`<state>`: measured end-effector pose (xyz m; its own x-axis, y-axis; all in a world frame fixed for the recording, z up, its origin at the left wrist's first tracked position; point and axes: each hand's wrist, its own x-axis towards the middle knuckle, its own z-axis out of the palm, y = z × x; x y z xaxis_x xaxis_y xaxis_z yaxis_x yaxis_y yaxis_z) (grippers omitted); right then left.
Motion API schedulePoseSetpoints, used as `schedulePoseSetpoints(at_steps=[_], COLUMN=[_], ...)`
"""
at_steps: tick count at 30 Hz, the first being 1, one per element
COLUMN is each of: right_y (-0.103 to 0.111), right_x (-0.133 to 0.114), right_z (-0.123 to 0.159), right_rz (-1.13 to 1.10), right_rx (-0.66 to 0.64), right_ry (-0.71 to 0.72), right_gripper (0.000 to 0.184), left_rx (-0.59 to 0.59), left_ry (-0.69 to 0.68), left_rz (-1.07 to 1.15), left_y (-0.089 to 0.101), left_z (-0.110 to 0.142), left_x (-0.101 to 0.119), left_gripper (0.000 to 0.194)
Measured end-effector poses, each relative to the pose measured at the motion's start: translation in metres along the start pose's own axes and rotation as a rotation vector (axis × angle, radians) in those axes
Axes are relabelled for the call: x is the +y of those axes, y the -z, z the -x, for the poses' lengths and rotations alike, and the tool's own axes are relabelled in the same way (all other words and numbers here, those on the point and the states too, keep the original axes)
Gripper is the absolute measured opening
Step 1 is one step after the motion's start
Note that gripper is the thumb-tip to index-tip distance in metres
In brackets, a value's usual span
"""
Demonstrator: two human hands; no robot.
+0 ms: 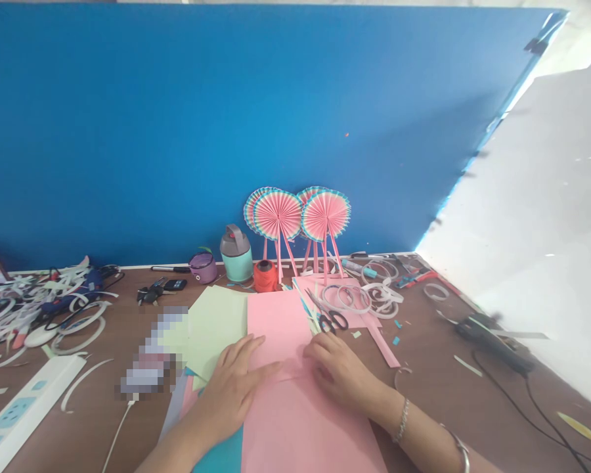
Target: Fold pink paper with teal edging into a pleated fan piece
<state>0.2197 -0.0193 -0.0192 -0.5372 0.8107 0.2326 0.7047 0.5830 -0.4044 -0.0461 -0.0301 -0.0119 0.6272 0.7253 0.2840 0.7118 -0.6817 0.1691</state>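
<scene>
Both hands [236,387] [342,374] press pink paper [280,341], perhaps along a fold.

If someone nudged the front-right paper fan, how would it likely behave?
The fan would probably tip easily, since its wide pleated disc sits high on thin pink legs. It looks light and easily crushed, being folded paper, though leaning close to the blue panel might stop a backward fall.
</scene>
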Motion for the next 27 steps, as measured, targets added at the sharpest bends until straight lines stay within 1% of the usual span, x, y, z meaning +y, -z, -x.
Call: schedulePoseSetpoints(at_steps=[2,4,7,12,15,18,21,23,27], right_y=[0.001,0.001,-0.002,-0.004,-0.003,0.002,0.01,0.015,0.023], right_x=[-0.001,-0.002,-0.002,-0.002,0.002,0.009,0.014,0.014,0.01], right_z=[0.001,0.002,0.001,0.001,0.002,0.006,0.009,0.01,0.01], right_rz=[0.062,0.131,0.188,0.161,0.105,0.062,0.066,0.077,0.074], right_rx=[-0.04,-0.058,-0.063,-0.082,-0.074,-0.06,-0.058,-0.072,-0.07], right_ry=[0.131,0.235,0.296,0.253,0.229,0.21,0.2,0.192,0.2], right_gripper=[0.041,0.04,0.038,0.037,0.034,0.034,0.037,0.038,0.037], left_rx=[-0.022,-0.038,-0.052,-0.076,-0.062,-0.023,0.03,0.041,-0.001], left_ry=[-0.059,-0.076,-0.071,-0.074,-0.09,-0.113,-0.127,-0.132,-0.113], left_rz=[-0.019,-0.025,-0.028,-0.037,-0.029,-0.005,0.018,0.027,0.055], left_y=[-0.002,-0.004,-0.006,-0.004,-0.001,0.004,0.006,0.006,0.005], left_z=[-0.001,-0.001,0.0,0.0,-0.001,0.001,0.005,0.008,0.012], left_x=[0.0,-0.001,-0.001,0.001,0.001,0.0,-0.004,-0.007,-0.01], left_gripper=[0.069,0.068,0.061,0.053,0.047,0.043,0.043,0.045,0.049])
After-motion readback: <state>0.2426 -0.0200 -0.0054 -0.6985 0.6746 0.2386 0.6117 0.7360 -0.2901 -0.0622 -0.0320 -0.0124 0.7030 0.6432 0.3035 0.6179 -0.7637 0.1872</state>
